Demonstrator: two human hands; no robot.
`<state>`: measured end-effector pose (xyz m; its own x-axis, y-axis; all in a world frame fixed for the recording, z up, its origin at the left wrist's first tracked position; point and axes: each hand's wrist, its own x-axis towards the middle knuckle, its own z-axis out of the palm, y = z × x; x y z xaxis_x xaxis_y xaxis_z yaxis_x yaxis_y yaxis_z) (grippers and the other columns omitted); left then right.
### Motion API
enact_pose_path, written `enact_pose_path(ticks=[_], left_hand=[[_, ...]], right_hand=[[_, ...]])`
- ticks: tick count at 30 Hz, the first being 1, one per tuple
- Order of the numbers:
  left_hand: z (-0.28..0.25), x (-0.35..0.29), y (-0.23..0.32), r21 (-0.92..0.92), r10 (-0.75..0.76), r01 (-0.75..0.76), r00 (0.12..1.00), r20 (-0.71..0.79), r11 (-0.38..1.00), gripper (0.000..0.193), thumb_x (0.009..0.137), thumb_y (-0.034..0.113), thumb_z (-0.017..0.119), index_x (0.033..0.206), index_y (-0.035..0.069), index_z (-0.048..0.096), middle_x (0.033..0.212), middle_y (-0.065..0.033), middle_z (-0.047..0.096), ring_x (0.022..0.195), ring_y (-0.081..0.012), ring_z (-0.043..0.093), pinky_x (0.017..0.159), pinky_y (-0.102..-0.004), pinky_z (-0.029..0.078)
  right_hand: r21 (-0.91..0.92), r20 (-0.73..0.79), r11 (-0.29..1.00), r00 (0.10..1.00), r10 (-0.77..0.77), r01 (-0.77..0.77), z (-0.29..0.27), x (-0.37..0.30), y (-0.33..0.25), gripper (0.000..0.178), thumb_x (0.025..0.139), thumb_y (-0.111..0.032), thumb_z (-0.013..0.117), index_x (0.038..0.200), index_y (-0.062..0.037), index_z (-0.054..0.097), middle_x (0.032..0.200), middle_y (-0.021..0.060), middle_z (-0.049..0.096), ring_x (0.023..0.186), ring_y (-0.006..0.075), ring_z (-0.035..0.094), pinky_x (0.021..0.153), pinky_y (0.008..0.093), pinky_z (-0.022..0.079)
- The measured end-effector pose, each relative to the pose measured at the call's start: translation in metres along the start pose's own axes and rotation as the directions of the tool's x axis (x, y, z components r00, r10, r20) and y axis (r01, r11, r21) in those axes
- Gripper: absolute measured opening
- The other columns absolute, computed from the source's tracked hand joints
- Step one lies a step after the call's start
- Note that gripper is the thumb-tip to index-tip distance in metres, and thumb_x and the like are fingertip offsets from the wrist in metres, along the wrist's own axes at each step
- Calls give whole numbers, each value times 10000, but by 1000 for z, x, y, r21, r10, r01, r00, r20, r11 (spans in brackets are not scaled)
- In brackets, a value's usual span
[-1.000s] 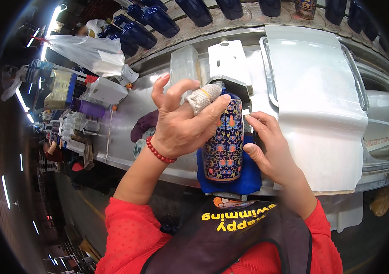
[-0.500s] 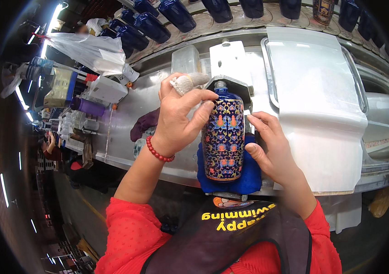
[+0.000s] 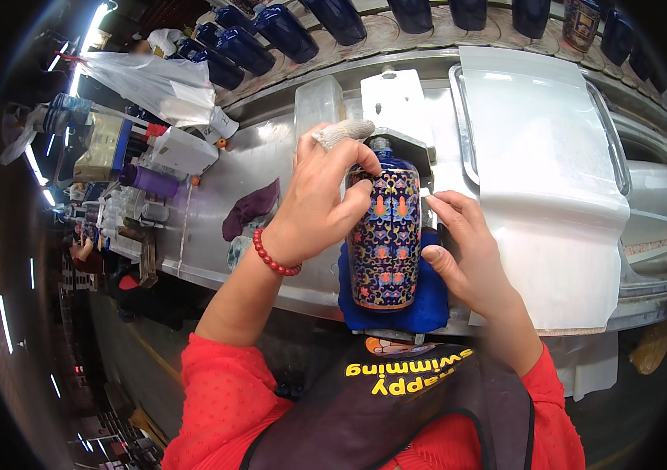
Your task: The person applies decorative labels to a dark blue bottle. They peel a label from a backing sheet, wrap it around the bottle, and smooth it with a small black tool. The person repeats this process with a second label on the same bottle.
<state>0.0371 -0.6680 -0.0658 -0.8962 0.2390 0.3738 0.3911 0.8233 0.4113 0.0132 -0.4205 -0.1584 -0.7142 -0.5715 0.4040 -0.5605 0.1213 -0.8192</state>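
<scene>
A dark blue bottle [image 3: 384, 235] with a colourful floral covering lies neck away from me on a blue cloth pad [image 3: 434, 290]. My left hand [image 3: 319, 196], a red bead bracelet at its wrist, has its bent thumb and index finger at the covering's upper left edge. A greyish-white, cloth-like tube [image 3: 345, 133] sticks out by that hand; whether it is worn on a finger or held, I cannot tell. Right of the bottle, my right hand [image 3: 466, 251] has thumb and index finger apart. Beside its index fingertip is a small white bit [image 3: 426, 193].
A dark grey angled bracket [image 3: 412, 149] and a white block [image 3: 392, 102] stand beyond the neck. White sheets [image 3: 545, 196] cover the right side. A purple cloth [image 3: 251, 207] lies on the metal table at left. Blue bottles [image 3: 333, 19] line a conveyor behind.
My left hand has shifted slightly right and its index finger bends more at the covering's top edge. The bottles on the conveyor have moved. My right hand stays nearly in place.
</scene>
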Motion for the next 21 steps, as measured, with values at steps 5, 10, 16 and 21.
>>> enact_pose_path(ticks=[5, 10, 16, 21], left_hand=[[-1, 5, -1, -63, -55, 58, 998, 44, 996, 172, 825, 87, 586, 994, 68, 612, 987, -97, 638, 1084, -350, 506, 1092, -487, 325], [-2, 5, 0, 11, -85, 84, 995, 53, 996, 171, 830, 116, 589, 997, 82, 597, 968, -102, 637, 1111, -393, 473, 1082, -513, 336], [-3, 7, -2, -45, -90, 93, 993, 70, 995, 170, 831, 124, 594, 998, 91, 602, 898, -113, 607, 1121, -386, 465, 1080, -514, 337], [-3, 6, -2, 8, -133, 133, 988, 74, 991, 171, 830, 132, 595, 999, 103, 608, 907, -119, 598, 1093, -378, 464, 1059, -508, 352]], right_hand=[[-20, -11, 1000, 1000, -8, 8, -3, 0, -2, 676, 886, -316, 801, 1414, 20, 545, 1395, 241, 522, 1264, 404, 558, 1046, 443, 487], [-12, -38, 1000, 999, 8, -8, -4, -2, -2, 723, 821, -253, 854, 1426, 1, 550, 1449, 263, 527, 1311, 422, 553, 1070, 449, 484], [39, -111, 997, 991, 73, -69, -3, -2, -2, 576, 865, -49, 748, 1410, 4, 568, 1375, 260, 609, 1244, 381, 631, 1019, 413, 523], [238, -105, 939, 954, 280, -250, -15, -5, -6, 452, 961, 45, 565, 1405, -1, 493, 1085, 142, 753, 942, 151, 722, 782, 278, 575]])
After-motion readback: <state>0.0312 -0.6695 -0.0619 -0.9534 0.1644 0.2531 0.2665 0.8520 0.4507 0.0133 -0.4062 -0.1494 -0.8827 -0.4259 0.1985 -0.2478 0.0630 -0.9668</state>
